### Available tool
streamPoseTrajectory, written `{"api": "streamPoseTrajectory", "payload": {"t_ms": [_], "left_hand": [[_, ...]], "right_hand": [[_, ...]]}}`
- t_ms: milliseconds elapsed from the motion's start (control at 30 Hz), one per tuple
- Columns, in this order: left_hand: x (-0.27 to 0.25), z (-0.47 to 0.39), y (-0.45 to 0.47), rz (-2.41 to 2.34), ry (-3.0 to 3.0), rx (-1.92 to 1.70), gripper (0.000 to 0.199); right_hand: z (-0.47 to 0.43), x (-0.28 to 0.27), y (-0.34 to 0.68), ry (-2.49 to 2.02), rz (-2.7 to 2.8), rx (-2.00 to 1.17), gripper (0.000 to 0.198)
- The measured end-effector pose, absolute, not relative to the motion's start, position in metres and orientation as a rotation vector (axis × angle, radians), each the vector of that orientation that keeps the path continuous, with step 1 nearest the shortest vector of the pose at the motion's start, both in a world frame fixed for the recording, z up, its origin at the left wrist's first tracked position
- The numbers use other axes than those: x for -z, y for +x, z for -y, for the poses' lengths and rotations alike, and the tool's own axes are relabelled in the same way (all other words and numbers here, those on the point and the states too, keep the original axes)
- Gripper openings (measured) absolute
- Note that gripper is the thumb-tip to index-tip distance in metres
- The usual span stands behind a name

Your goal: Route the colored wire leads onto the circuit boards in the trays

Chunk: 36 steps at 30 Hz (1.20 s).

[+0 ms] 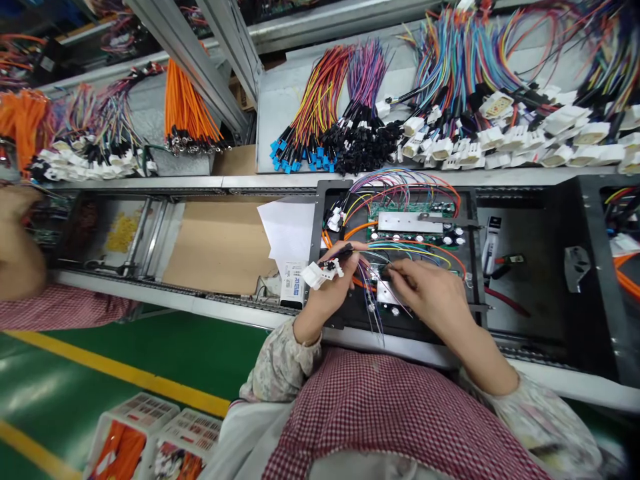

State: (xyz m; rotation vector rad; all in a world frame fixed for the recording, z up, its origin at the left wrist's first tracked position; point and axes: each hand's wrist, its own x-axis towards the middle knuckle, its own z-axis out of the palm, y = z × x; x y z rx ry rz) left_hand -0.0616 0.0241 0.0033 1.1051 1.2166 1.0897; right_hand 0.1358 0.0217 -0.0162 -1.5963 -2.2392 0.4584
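A red-checked apron (380, 413) lies nearest; beyond it the left hand (327, 287) curls shut around white connectors (320, 272) at the left edge of the green circuit board (410, 230); the right hand (430, 290) pinches thin wires (373, 303) (purple among them) at the board's near edge; a co-worker's arm (17, 253) sits far left of the board.
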Motion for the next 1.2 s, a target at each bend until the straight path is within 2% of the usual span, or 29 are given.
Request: {"api": "streamPoseTrajectory", "payload": {"t_ms": [267,767,1000,1200], "left_hand": [[-0.003,-0.023,-0.063,-1.253,1.135,-1.060,0.029],[-0.007,-0.024,-0.062,-1.286,1.145,-1.079,0.024],[-0.004,-0.023,-0.063,-1.284,1.173,-1.107,0.019],[-0.005,-0.021,-0.063,-1.286,1.213,-1.100,0.023]], "right_hand": [[-0.023,0.016,0.135,-1.530,2.299,-0.431,0.034],[-0.022,0.018,0.135,-1.483,2.297,-0.379,0.033],[-0.031,0.011,0.133,-1.569,2.296,-0.465,0.027],[-0.036,0.010,0.130,-1.610,2.307,-0.448,0.031]]}}
